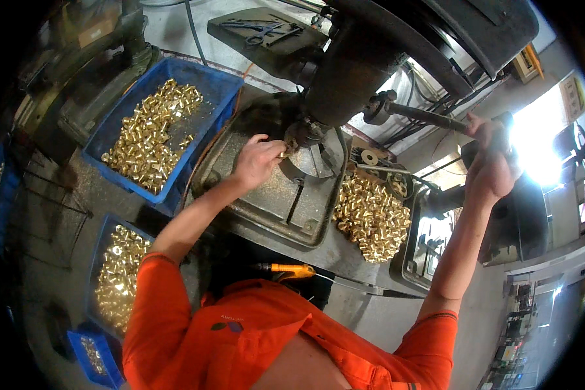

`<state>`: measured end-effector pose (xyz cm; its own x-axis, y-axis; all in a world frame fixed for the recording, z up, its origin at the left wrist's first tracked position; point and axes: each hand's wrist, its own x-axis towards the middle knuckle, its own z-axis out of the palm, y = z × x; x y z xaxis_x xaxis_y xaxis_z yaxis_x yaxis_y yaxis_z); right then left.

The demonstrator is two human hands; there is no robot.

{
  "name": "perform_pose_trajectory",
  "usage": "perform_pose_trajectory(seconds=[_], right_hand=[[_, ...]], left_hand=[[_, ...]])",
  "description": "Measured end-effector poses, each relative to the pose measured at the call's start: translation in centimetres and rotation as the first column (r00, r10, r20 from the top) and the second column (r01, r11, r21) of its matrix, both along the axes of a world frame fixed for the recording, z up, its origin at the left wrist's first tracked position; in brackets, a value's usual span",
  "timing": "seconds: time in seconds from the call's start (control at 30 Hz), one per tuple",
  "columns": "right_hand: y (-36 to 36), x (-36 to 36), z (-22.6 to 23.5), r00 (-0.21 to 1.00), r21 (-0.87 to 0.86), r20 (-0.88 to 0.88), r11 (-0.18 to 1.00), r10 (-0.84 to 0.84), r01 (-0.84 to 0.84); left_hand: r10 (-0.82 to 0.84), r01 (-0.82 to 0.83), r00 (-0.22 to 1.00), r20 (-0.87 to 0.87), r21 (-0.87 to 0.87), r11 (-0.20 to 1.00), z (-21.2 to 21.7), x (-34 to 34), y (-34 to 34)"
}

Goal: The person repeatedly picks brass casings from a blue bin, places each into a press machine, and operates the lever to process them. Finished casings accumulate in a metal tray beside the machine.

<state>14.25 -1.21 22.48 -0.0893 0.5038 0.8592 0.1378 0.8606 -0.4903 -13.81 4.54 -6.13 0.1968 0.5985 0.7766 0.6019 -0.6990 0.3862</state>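
At the drill press [354,71], my left hand [259,162] is closed in a pinch beside the chuck [309,132]. A bit of a small brass fitting [283,155] shows at its fingertips, above the round fixture [305,162] on the machine's table [260,211]. My right hand [489,174] is raised far to the right, its fingers wrapped round the end of the press's feed lever [429,119]. Brass chips lie scattered over the table. The fingers hide most of the fitting, and the tool tip cannot be made out.
A blue bin [218,107] of brass fittings stands left of the press, with another bin [101,260] and a small blue box [114,361] nearer me. Loose fittings [370,218] are heaped on the right. An orange-handled air gun [292,270] lies at the front; scissors [260,34] rest behind.
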Motion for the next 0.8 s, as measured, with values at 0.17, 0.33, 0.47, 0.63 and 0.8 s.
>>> perform_pose_trajectory(seconds=[0.17,0.33,0.47,0.63,0.8], right_hand=[[-1.9,-1.5,-1.9,0.998,0.070,-0.008,0.995,-0.066,0.066],[-4.3,-2.3,-6.1,0.998,0.205,0.054,0.978,-0.042,0.030],[-5.7,-2.2,-10.4,0.987,0.277,0.128,0.959,-0.101,0.062],[-7.0,-2.0,-13.9,0.966,0.261,0.193,0.958,-0.174,0.120],[-7.2,-2.7,-16.4,0.978,0.249,0.088,0.955,-0.189,0.163]], left_hand=[[-0.069,0.095,0.981,-0.182,0.134,0.986,-0.5,-0.8,1.1],[-0.099,0.129,0.970,-0.223,0.128,0.983,0.2,-0.8,1.2],[-0.107,0.141,0.970,-0.220,0.145,0.979,-0.2,-0.8,1.5],[-0.127,0.159,0.964,-0.233,0.122,0.980,-0.1,-1.0,1.5],[-0.130,0.160,0.968,-0.216,0.124,0.979,-0.1,-0.9,1.9]])
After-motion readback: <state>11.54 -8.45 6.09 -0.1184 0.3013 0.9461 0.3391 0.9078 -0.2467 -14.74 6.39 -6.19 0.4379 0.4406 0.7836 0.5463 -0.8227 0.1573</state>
